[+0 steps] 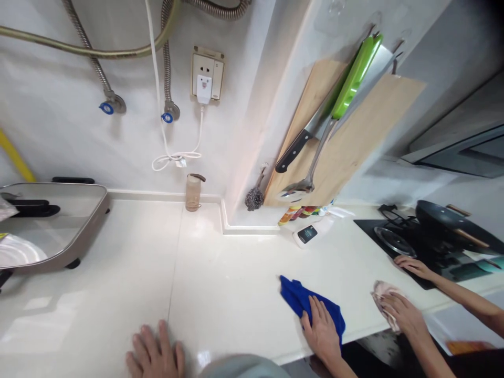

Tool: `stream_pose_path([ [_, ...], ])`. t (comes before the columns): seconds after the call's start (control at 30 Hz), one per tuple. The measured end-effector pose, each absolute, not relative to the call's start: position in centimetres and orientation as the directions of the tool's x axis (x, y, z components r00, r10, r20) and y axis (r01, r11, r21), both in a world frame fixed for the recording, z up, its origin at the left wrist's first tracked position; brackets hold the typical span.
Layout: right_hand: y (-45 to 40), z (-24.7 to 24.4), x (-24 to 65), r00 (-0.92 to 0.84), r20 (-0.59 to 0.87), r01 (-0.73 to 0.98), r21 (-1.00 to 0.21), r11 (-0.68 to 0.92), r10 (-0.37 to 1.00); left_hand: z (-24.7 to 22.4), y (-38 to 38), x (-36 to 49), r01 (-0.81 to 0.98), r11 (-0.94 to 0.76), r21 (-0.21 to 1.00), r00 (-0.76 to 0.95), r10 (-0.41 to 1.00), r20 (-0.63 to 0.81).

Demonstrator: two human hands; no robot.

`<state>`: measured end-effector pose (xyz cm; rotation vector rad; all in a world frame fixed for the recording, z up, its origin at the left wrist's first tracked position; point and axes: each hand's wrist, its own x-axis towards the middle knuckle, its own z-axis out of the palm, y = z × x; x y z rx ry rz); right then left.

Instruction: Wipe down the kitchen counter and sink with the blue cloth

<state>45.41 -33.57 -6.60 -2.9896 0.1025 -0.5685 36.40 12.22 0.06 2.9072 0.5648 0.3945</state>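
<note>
The step in hand appears to be wiping the bench (220, 294) with the blue cloth (293, 295). To do it well, keep the palm flat over the middle of the cloth so that the pressure spreads evenly, and move in long, overlapping strokes between far and near. The cloth lies in loose folds with a corner running out to the far left; opening it flatter would probably cover more surface and leave fewer streaks. Care seems wise at the near edge, where the cloth could slip over, and around the white bottle (305, 237) to the far side, which a broad sweep could knock.

The right hand (323, 332) lies on top of the cloth, fingers stretched out and close together, thumb a little apart; it seems to press rather than pinch. The cloth shows to the left, far and right sides of this hand, close to the near edge. The left hand (155, 354) is well to the left of the cloth, fingers spread on the bare bench, holding nothing that shows; its wrist is out of view. Farther right, a co-worker's hand (405, 313) rests on a pale cloth (381, 296), apart from the blue one.
</note>
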Motion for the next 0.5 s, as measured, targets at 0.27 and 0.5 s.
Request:
stream_pose_path([
  [0.27, -24.8, -4.0, 41.5, 0.930, 0.223, 0.321, -0.113, -0.940, 0.291, 0.4, 12.0, 36.4, 0.347, -0.915, 0.207, 0.903, 0.385, 0.190],
  [0.5, -15.1, -0.4, 45.6, 0.773, 0.048, 0.624, -0.235, -0.745, 0.633, -0.7, 11.9, 36.2, 0.372, -0.896, 0.244, 0.858, 0.432, 0.277],
])
